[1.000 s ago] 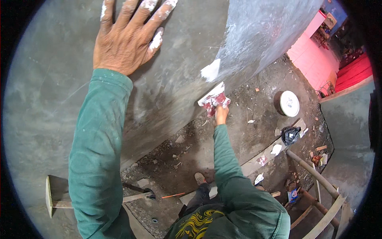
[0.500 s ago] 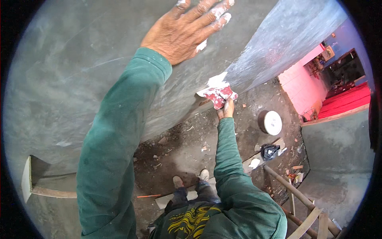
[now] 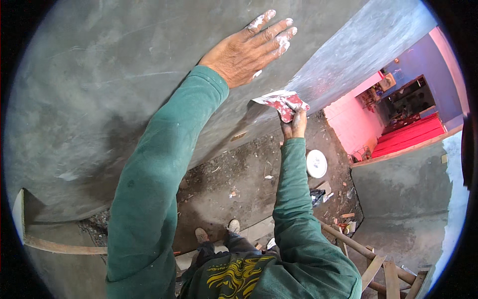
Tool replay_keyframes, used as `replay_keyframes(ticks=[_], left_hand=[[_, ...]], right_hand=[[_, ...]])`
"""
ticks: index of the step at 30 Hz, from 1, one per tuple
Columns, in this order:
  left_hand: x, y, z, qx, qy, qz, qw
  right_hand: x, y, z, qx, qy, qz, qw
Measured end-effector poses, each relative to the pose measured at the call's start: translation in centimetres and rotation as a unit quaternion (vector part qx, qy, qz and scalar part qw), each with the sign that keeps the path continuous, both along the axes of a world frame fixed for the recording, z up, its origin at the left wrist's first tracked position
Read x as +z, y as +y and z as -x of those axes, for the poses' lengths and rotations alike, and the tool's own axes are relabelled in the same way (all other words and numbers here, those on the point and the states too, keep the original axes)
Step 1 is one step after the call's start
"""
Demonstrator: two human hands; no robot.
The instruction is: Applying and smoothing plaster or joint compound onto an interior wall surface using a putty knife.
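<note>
My left hand (image 3: 248, 54) lies spread on the grey wall (image 3: 124, 55), its fingers apart and dabbed with white paste. Lower and to the right, my right hand (image 3: 296, 124) grips a red putty spreader (image 3: 286, 108) smeared with the same white paste. The spreader's wide edge rests against the wall, with paste along it. To the right of both hands, a paler coated band (image 3: 358, 42) runs up the wall.
A round white bucket (image 3: 316, 164) stands on the rubble-strewn dirt floor (image 3: 239, 169), close to a black plastic bag (image 3: 316, 197). Wooden poles and boards (image 3: 373, 269) cross at lower right. Beyond a low wall (image 3: 403, 184) hangs a red curtain (image 3: 411, 135). A wooden ledge (image 3: 64, 245) juts out at left.
The view has shifted. My right hand and the spreader have moved rightward and slightly up in the picture; the lump of paste above the blade looks thinner. My left hand sits lower and further right.
</note>
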State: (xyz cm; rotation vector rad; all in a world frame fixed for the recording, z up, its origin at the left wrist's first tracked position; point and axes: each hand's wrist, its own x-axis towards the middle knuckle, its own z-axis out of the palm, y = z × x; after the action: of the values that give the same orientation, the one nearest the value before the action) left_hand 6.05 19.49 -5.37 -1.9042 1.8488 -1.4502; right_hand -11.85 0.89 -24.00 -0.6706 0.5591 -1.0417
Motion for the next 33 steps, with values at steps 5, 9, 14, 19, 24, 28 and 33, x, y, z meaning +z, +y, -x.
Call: replay_keyframes(ticks=[5,9,14,19,24,28,33], left_hand=[[-0.1,0.4,-0.5,-0.016,0.003,0.016,1.000],[-0.2,-0.3,-0.5,-0.056,0.021,0.046,0.997],[-1.3,-0.2,-0.8,-0.072,0.037,0.050,0.995],[-1.0,-0.1,-0.7,-0.070,0.019,0.062,0.995],[-0.9,-0.1,-0.6,-0.069,0.010,0.059,0.996],[-0.3,0.0,-0.5,-0.070,0.009,0.058,0.996],[-0.8,0.1,-0.7,-0.063,0.014,0.049,0.997]], right_hand=[[4.5,-0.6,-0.3,0.002,-0.004,0.045,0.999],[7.9,-2.8,0.3,0.006,-0.001,0.072,0.997],[12.5,-1.7,-0.3,-0.018,0.027,0.155,0.987],[17.7,-2.0,-0.2,-0.054,0.041,0.202,0.977],[22.1,-2.8,-0.2,-0.081,0.071,0.236,0.966],[26.0,-3.1,-0.4,-0.086,0.098,0.274,0.953],[30.1,-4.2,-0.5,-0.081,0.133,0.353,0.923]])
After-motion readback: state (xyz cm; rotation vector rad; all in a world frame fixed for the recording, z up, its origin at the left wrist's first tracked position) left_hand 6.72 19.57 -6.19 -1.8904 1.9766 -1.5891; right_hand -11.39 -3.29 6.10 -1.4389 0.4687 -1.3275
